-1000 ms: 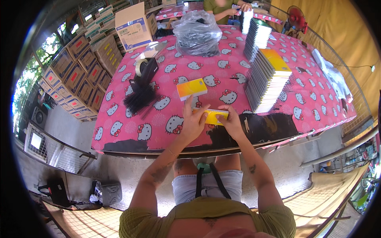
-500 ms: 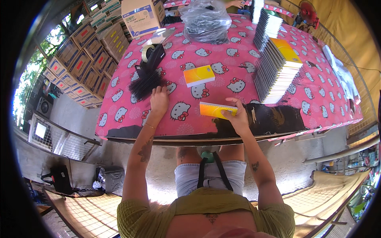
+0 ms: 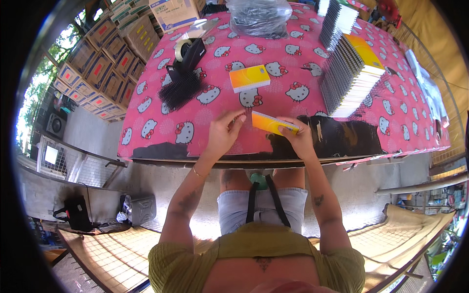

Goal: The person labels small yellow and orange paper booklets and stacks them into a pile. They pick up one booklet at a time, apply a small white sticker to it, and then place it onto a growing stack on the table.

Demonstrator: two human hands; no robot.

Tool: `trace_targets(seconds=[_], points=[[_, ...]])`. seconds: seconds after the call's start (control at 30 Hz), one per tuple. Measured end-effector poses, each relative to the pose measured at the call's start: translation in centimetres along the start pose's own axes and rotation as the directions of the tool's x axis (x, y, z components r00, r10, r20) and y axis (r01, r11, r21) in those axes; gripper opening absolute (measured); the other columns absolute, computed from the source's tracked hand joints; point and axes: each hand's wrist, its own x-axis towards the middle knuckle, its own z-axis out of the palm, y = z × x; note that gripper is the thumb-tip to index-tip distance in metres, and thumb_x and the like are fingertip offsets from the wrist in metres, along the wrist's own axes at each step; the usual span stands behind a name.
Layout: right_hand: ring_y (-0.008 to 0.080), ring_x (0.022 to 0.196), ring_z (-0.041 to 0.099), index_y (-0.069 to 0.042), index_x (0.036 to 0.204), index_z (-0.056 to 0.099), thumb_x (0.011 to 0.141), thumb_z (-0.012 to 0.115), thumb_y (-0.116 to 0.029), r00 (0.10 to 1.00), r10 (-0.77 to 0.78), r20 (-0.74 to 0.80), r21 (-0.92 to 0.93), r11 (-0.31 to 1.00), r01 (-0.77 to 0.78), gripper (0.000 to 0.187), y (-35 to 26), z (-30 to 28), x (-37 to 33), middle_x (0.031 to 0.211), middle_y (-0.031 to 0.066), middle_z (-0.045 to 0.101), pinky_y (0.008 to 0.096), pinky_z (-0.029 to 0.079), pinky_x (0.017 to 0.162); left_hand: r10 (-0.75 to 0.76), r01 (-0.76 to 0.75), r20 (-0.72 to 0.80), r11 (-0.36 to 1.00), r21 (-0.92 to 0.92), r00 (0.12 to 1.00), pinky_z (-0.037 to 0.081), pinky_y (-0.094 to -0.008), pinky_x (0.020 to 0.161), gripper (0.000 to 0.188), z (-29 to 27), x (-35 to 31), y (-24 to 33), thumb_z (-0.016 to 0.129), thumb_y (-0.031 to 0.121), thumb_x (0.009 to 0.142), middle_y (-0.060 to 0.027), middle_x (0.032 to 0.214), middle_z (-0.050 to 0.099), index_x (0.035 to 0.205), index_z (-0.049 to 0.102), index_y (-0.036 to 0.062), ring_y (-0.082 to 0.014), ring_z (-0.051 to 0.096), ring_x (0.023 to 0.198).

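My right hand grips a small yellow-orange notebook by its right end, just above the table's near edge. My left hand is beside the notebook's left end, thumb and fingers pinched together; whatever they hold is too small to make out. Farther back lies a small stack of yellow-covered notebooks. To the left of it is a heap of black binding coils. A tall stack of coil-bound notebooks stands on the right.
A black tape dispenser is behind the coils on the pink patterned tablecloth. A clear plastic bag of dark contents and a cardboard box are at the back. More bound notebooks stand far right. Cartons are piled left of the table.
My left hand has moved away from the coil heap, rightward and nearer, to the notebook's left end. My right hand still holds the notebook, now tilted more. The view has shifted slightly.
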Motion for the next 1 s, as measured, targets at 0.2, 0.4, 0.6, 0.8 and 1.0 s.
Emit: trace_targets(seconds=[0.2,0.4,0.6,0.8,1.0], points=[[0.0113,0.097,0.065,0.003,0.117,0.066,0.094,0.065,-0.004,0.999,0.019,-0.03,-0.057,0.998,-0.02,0.024,-0.2,0.2,-0.1,0.107,0.0058,0.07,0.025,0.052,0.087,0.05,-0.05,0.0,0.999,-0.009,0.999,0.043,-0.0307,0.053,0.017,-0.1,0.0,-0.5,0.068,0.01,0.091,-0.0113,0.079,0.064,0.106,0.071,0.0023,-0.0182,0.057,0.058],[0.0109,0.096,0.065,0.003,0.117,0.065,0.096,0.063,-0.004,0.999,0.0,-0.032,-0.073,0.997,-0.003,0.023,-0.5,0.2,-0.2,0.105,0.0056,0.07,0.0251,0.052,0.087,0.062,-0.064,0.042,0.996,0.059,0.997,0.045,-0.0334,0.053,0.016,0.3,0.6,-0.6,0.067,0.014,0.092,-0.0138,0.076,0.064,0.102,0.072,0.0026,-0.0226,0.06,0.058],[0.0112,0.096,0.065,0.001,0.115,0.068,0.094,0.066,-0.005,1.0,0.023,0.005,-0.012,1.0,-0.023,0.022,-0.8,0.1,-0.3,0.106,0.0062,0.071,0.0248,0.052,0.087,-0.087,0.068,0.157,0.99,0.124,0.984,0.047,-0.031,0.055,0.02,-0.1,1.8,-1.6,0.064,0.018,0.096,-0.013,0.074,0.065,0.102,0.07,0.0009,-0.0201,0.061,0.059],[0.0128,0.096,0.066,0.003,0.115,0.067,0.094,0.066,-0.006,0.999,-0.032,0.037,-0.01,0.999,0.033,0.023,0.1,-0.5,-1.0,0.106,0.0079,0.071,0.0258,0.052,0.086,0.173,-0.172,0.284,0.985,-0.028,0.943,0.051,-0.0393,0.065,0.022,-1.0,3.0,-0.9,0.063,0.025,0.095,-0.0135,0.082,0.067,0.104,0.069,0.0062,-0.0301,0.066,0.073],[0.0118,0.098,0.064,0.003,0.116,0.066,0.096,0.063,-0.004,0.999,0.02,0.048,-0.005,1.0,-0.02,0.022,-0.5,-0.2,-1.3,0.106,0.0071,0.07,0.0254,0.051,0.088,0.233,-0.235,0.362,0.971,-0.041,0.902,0.051,-0.0412,0.066,0.017,-0.8,3.0,-0.4,0.069,0.018,0.089,-0.0109,0.089,0.061,0.103,0.066,0.0079,-0.0313,0.065,0.078]])
